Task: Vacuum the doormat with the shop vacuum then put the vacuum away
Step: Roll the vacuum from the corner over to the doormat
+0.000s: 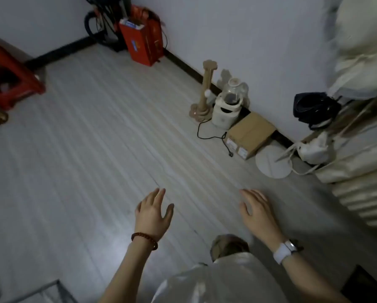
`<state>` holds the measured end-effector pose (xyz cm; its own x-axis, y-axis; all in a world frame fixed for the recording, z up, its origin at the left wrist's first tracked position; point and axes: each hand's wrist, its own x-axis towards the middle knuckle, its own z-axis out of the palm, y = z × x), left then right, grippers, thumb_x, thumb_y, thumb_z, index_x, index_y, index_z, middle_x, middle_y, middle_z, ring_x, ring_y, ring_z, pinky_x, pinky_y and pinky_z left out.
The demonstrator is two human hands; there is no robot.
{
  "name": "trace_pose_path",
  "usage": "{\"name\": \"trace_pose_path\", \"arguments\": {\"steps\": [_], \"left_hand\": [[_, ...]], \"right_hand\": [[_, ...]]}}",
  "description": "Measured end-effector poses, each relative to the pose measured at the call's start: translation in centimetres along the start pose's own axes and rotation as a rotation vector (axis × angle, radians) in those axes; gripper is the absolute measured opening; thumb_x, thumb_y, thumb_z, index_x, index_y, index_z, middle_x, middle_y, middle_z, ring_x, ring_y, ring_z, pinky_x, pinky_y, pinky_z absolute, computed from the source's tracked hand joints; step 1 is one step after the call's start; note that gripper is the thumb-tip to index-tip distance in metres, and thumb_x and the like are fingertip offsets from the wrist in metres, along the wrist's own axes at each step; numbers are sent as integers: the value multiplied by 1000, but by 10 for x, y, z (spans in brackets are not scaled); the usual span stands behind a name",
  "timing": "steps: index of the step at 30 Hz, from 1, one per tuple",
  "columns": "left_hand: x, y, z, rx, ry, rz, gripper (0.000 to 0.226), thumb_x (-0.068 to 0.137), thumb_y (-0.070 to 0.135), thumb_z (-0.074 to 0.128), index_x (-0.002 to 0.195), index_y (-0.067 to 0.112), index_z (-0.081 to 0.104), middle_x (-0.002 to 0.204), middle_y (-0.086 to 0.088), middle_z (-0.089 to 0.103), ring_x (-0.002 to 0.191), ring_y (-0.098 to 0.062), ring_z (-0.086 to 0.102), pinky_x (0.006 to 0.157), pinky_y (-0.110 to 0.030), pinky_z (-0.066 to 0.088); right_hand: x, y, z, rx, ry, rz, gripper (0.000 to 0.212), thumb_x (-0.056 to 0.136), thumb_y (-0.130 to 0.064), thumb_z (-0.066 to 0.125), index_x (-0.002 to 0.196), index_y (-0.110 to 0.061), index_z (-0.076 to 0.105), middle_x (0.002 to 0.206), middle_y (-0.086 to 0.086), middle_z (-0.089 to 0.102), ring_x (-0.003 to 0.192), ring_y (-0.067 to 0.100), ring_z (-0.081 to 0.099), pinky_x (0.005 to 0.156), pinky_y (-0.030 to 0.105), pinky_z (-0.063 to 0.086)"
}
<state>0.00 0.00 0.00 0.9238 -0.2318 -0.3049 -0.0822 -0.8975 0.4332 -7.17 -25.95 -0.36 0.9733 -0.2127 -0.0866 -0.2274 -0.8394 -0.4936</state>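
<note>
Currently both the left hand (153, 212) and right hand (257, 209) hover spread and empty over the floor (84, 149), while no doormat is visible and a hose-like dark shape (91, 20), possibly the vacuum, sits in the far corner, nearer the left hand.

There is one view only, taken from the person's head and tilted steeply down and forward, wide enough that the pale plank floor (91, 149) bends toward the edges. Nearest the lens, at the bottom, are the left hand (153, 213) and right hand (258, 212), both held out with fingers spread and holding nothing. Farther off the view reaches the room's corner, with a red box (142, 43) against the wall (237, 36) and a red stool (7, 77) at the left edge.
</note>
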Motion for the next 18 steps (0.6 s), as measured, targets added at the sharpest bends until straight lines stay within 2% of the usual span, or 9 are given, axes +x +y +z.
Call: {"name": "trace_pose_path", "arguments": {"steps": [3,6,8,10,12,14,16,18], "left_hand": [[32,-8,-7,-7,44,25,79,76,64,19,129,16,54,133,-5,55,124,-25,49,106,-45,33],[74,-9,-15,-6,58,20,77,78,63,20,128,17,55,132,-4,56,123,-24,51,106,-45,34],[111,-10,-22,-20,78,-1,78,77,63,19,129,17,54,133,-3,55,124,-24,49,107,-43,33],[154,-7,-32,-20,83,-15,78,77,64,19,132,18,50,136,-3,52,127,-23,47,108,-42,31],[206,-1,-47,-6,35,-54,70,84,62,26,138,21,42,142,-2,45,132,-21,40,111,-40,27],[260,9,-68,12,-7,-101,57,93,52,35,142,23,32,149,0,34,137,-19,31,114,-39,22],[318,21,-95,14,0,-127,56,95,47,37,144,24,27,151,0,30,138,-19,28,115,-39,20],[370,28,-127,7,48,-147,56,95,46,37,145,24,26,151,0,30,138,-19,27,115,-39,19]], "right_hand": [[41,-14,3,13,-9,17,49,84,-32,37,108,1,65,102,18,68,103,39,60,84,54,50],[96,-26,5,2,-144,44,40,88,-26,44,116,-4,62,112,15,65,115,35,52,96,52,42],[143,-30,9,9,-207,29,42,89,-28,41,121,-7,59,119,13,62,120,31,49,100,50,37],[194,-34,11,7,-246,0,40,93,-26,42,127,-9,54,126,11,57,123,28,46,103,48,35],[254,-36,11,-15,-310,-30,40,95,-23,44,132,-11,48,132,9,53,126,27,43,103,44,35],[312,-42,4,-67,-361,-43,39,95,-25,43,130,-9,49,131,10,54,123,29,46,100,43,39],[375,-54,-5,-84,-351,-77,36,95,-25,44,124,-6,53,124,13,58,118,31,50,96,44,42],[438,-75,-10,-111,-362,-123,38,95,-28,41,128,-11,50,128,9,56,120,29,48,99,44,39]]}}
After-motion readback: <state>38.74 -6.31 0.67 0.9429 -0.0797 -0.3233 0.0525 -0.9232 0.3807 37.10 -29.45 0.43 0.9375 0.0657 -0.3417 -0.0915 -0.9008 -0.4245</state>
